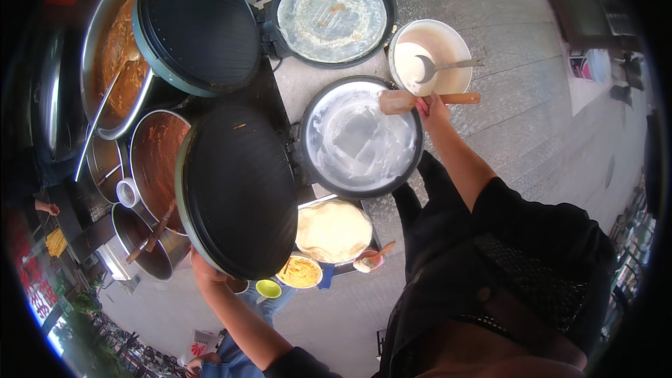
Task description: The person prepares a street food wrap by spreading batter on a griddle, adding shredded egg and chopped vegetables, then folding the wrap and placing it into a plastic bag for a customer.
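My right hand (434, 110) grips the handle of a wooden scraper (397, 102), whose flat blade lies over the near round griddle (362, 136). White batter is smeared unevenly across that griddle. Beside my hand stands a white bucket (457, 42) of batter with a metal ladle (457, 64) in it. My left hand (207, 268) is at the lower edge of the raised black lid (239, 194); its fingers are partly hidden behind the lid. On the far griddle (389, 5) lies a thin round pancake (331, 16), under another raised lid (202, 26).
Behind the lids stand a pot of orange-brown stew (123, 84) and a pot of red-brown sauce (157, 168). Near the griddle are a pale dough mound (333, 231), a bowl of yellow shreds (302, 272) and a green bowl (269, 288). A person in blue jeans (239, 354) is below.
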`<state>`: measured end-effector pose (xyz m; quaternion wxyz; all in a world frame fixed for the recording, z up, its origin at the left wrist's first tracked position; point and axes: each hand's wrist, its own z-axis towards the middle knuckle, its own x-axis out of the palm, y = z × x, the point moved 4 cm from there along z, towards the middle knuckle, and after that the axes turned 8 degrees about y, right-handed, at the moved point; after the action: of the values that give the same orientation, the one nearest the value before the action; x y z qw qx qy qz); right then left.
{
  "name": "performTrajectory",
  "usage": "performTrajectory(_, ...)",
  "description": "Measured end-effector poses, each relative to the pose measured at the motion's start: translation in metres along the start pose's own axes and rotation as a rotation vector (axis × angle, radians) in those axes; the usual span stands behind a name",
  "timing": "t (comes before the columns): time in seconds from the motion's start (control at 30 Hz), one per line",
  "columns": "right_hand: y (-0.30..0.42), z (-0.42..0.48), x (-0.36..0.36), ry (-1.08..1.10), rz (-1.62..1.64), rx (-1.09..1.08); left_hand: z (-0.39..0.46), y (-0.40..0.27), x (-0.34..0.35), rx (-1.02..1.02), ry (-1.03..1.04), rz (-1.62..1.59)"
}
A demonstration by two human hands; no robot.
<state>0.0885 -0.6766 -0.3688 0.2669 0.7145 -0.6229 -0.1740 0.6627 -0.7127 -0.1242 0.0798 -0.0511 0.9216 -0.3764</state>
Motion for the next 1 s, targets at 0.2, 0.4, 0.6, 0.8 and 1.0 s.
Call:
performTrajectory(0.2, 0.009, -0.011, -0.067, 0.094, -0.137, 0.163, -0.03, -0.017, 0.052, 0.086, 0.133, 0.063)
performTrajectory(0.4, 0.049, -0.015, -0.043, 0.533, -0.01, 0.245, -0.066, -0.005, 0.147, 0.108, 0.224, -0.07)
performTrajectory(0.6, 0.078, 0.003, -0.008, 0.754, 0.181, 0.279, -0.079, 0.05, 0.269, 0.028, 0.33, -0.1)
performTrajectory(0.8, 0.07, 0.046, 0.01, 0.705, 0.343, 0.284, -0.041, 0.152, 0.377, 0.188, 0.3, 0.299)
performTrajectory(1.0, 0.032, 0.077, 0.005, 0.453, 0.362, 0.34, -0.009, 0.205, 0.422, 0.323, 0.2, 0.418)
